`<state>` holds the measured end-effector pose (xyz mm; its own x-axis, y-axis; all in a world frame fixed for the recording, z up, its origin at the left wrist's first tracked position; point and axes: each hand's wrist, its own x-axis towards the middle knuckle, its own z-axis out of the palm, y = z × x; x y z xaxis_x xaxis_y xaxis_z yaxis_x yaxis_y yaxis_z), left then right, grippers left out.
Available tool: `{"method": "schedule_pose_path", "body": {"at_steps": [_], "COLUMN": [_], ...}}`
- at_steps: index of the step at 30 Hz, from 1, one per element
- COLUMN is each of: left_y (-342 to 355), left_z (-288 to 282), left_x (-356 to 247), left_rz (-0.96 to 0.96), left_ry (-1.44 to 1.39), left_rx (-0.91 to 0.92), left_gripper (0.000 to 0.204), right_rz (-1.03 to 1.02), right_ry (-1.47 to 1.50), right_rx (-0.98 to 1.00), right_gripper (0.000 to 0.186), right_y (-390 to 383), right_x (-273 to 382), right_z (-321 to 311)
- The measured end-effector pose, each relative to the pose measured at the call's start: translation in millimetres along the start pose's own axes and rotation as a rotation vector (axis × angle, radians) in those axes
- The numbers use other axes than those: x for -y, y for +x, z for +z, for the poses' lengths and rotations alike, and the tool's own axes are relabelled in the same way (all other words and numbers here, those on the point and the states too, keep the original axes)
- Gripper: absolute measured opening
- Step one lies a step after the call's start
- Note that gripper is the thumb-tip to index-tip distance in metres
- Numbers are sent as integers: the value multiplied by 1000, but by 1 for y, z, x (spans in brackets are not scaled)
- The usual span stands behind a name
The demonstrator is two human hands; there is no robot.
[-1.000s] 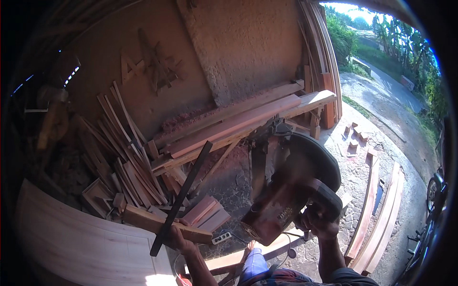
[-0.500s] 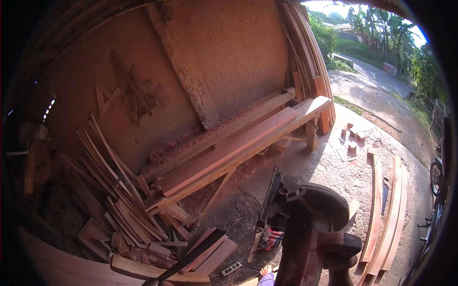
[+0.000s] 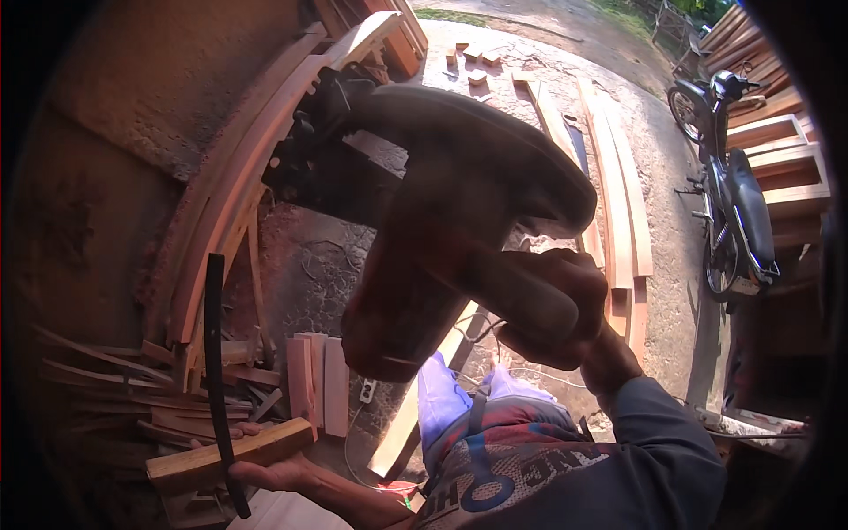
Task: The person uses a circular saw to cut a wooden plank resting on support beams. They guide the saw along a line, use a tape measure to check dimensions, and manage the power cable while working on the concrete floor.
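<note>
Wood block [image 3: 196, 465] and black strip [image 3: 215, 353] tight in left hand [image 3: 276, 471], power saw [image 3: 420, 243] by handle [image 3: 526, 291] in right hand [image 3: 590, 296]

Woodwkg. workshop, semi-open type: rough wall [image 3: 132, 106] on the L side, cracked conc. floor [image 3: 311, 261] running out to sunlit bare ground [image 3: 565, 25] & greenery at top. Main giveaway was the lg. portable power saw [image 3: 433, 221] held up mid-view. Long planks [image 3: 221, 234] lay along the L wall, more boards [image 3: 609, 168] lay on the flr. w/ sm. cut blocks [image 3: 478, 79] nearby, & a scrap pile [image 3: 190, 415] of thin strips & odd pcs. filled the lower L. Elec. supply: a multi-socket strip [image 3: 367, 389] on the flr. Far R had stacked timber [image 3: 720, 37] & rect. wooden frames [image 3: 782, 148], w/ a motorbike [image 3: 746, 194] parked just beside.
</note>
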<state>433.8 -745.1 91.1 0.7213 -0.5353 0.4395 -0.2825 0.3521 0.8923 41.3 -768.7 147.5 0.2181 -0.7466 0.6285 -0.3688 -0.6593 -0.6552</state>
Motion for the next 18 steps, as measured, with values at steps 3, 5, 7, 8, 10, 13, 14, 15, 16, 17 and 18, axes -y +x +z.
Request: {"method": "schedule_pose_path", "body": {"at_steps": [3, 5, 7, 8, 10, 13, 14, 15, 16, 17, 18], "left_y": [-18, -29, -38, -42, -46, -55, -58, -61, -66, -72, -77], "left_z": [-6, -3, 2, 5, 3, 9, 4, 5, 7, 8, 11], "left_x": [-12, -13, -16, -20, -21, -22, -18, -16, -16, -16, -13], "left_rz": [-2, -38, -42, -69, -89, -152, -186, -200, -214, -228, -253], "left_ry": [28, -7, -20, -26, -18, -91, -77, -99, -122, -145, -173], "left_rx": [76, 138, 166, 163, 179, 146, 170, 189, 207, 225, 227], "left_gripper": [107, 105, 103, 103, 103, 102, 102, 102, 102, 102, 101], "right_rz": [-32, 131, 211, 244, 320, 355, 368, 379, 387, 382, 376], "right_ry": [-244, -278, -103, -15, 74, 108, 122, 135, 244, 264, 275], "right_rx": [-140, -175, -287, -348, -425, -459, -461, -463, -483, -471, -466], "right_gripper": [59, 55, 56, 56, 54, 53, 53, 54, 54, 57, 60], "right_y": [-22, -37, -49, -55, -64, -81, -86, -90, -96, -100, -106], "right_x": [1, 9, 10, 11, 17, 24, 26, 27, 26, 26, 27], "right_z": [-10, -30, -43, -48, -54, -66, -70, -73, -72, -73, -77]}}
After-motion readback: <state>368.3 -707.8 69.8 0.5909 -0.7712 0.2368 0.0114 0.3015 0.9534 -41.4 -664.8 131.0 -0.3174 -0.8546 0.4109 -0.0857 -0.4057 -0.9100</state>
